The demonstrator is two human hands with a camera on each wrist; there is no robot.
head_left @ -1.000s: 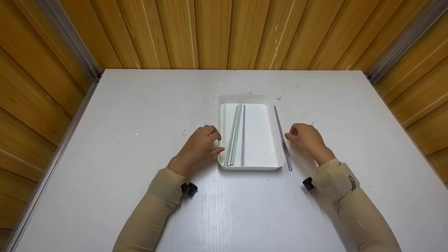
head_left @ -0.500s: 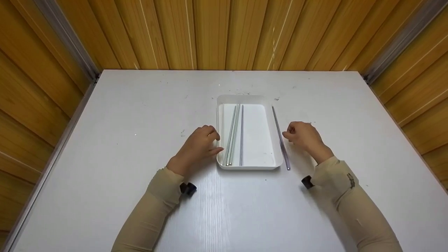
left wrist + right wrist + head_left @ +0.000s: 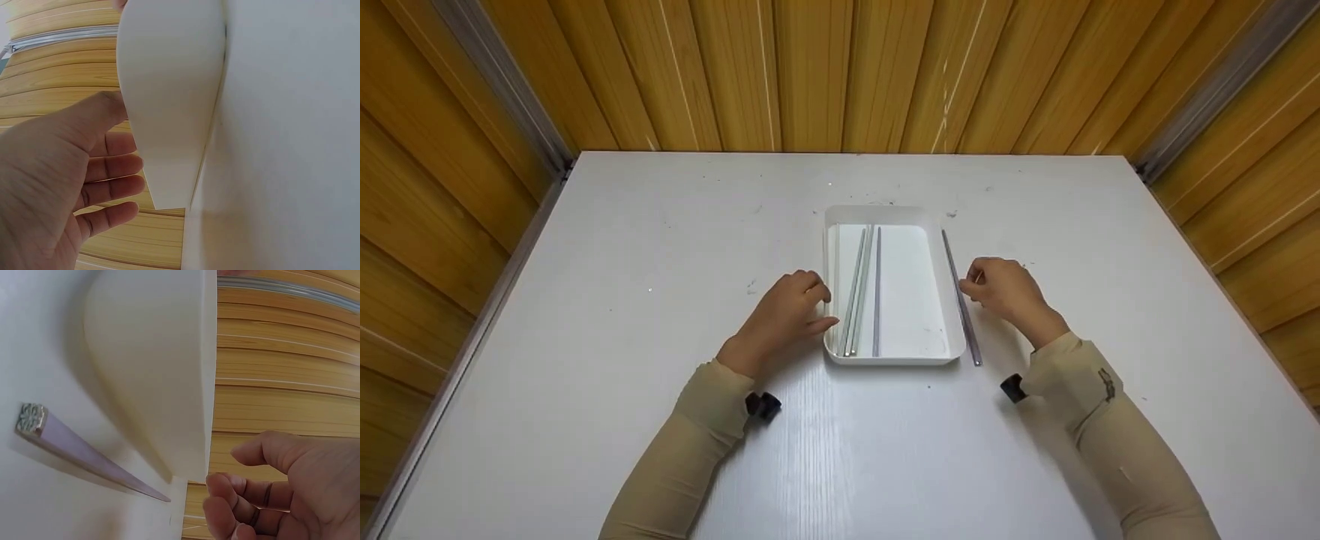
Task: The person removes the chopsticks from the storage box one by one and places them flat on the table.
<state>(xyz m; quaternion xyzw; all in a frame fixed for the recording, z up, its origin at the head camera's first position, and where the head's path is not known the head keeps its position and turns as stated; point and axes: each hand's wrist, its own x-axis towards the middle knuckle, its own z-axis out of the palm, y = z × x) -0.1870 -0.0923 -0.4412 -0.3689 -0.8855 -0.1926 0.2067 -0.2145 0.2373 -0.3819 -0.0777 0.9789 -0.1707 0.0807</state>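
Note:
A white rectangular tray [image 3: 896,361] lies on the table between both hands. Inside are pale green chopsticks [image 3: 858,292], a purple chopstick [image 3: 877,292] and a whitish one [image 3: 835,289] along the left wall. My left hand [image 3: 781,315] rests at the tray's left rim, its fingers loosely spread; in the left wrist view they overlap the rim. Another purple chopstick [image 3: 969,330], with a patterned metal end in the right wrist view, lies outside along the tray's right side. My right hand [image 3: 1006,289] hovers beside it, fingers loosely bent and holding nothing.
The white table [image 3: 607,360] reaches back to a yellow wood-plank wall [image 3: 810,75], with more planks on both sides. Dark wrist cameras [image 3: 765,406] sit on the sleeves. Small specks dot the tabletop behind the tray.
My right hand has moved slightly left, closer to the purple chopstick outside the tray. My left hand stays at the rim, and the tray and chopsticks lie as before.

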